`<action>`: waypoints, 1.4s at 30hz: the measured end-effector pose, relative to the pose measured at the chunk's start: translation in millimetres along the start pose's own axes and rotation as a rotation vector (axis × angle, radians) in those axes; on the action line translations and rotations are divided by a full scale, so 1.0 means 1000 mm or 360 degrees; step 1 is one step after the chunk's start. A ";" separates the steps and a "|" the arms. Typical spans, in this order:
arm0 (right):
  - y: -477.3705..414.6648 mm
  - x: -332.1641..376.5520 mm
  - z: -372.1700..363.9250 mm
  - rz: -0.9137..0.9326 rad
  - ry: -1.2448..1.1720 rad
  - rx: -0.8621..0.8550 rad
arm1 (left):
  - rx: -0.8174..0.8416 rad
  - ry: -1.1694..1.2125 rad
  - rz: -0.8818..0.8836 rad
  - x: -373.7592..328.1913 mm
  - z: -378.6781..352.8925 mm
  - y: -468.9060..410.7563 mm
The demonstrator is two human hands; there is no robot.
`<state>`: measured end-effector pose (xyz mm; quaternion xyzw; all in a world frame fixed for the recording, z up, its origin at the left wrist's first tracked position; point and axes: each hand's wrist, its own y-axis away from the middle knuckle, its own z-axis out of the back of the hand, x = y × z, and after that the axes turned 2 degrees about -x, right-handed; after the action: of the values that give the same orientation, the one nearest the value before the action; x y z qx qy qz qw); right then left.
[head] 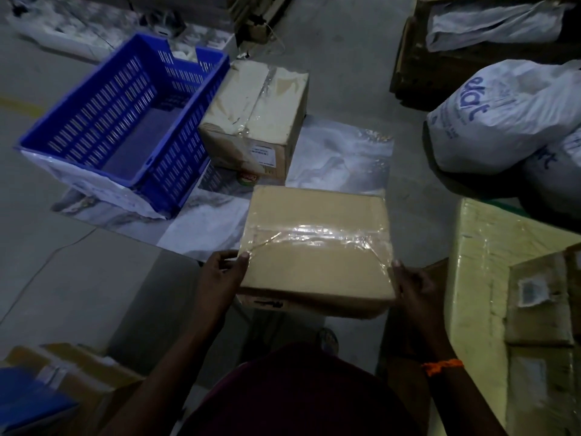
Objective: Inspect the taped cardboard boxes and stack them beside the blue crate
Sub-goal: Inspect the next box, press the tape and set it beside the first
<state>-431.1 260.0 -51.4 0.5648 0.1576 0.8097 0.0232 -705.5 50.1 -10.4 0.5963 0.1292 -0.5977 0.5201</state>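
A taped cardboard box (317, 215) is held in the air in front of me, a strip of clear tape across its top. My left hand (223, 272) grips its near left corner, thumb on top. My right hand (415, 291) grips its near right corner, with an orange band on that wrist. A blue slotted crate (94, 121) stands on the floor at the upper left. A second taped cardboard box (257, 102) sits on the floor, touching the crate's right side.
White printed sacks (503, 111) lie at the right. A large plastic-wrapped carton (478, 278) with smaller boxes (540, 303) on it stands at the near right. More cartons (72, 369) sit at the lower left. A clear plastic sheet (339, 158) covers the floor beyond the held box.
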 end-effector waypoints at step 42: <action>0.013 0.034 -0.013 0.0087 -0.0408 -0.0037 | -0.0145 0.0231 -0.0248 0.000 -0.018 0.004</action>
<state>-454.1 251.9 -20.8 0.6675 0.1285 0.7329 0.0276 -691.9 61.9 -12.7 0.6019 0.2395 -0.5850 0.4880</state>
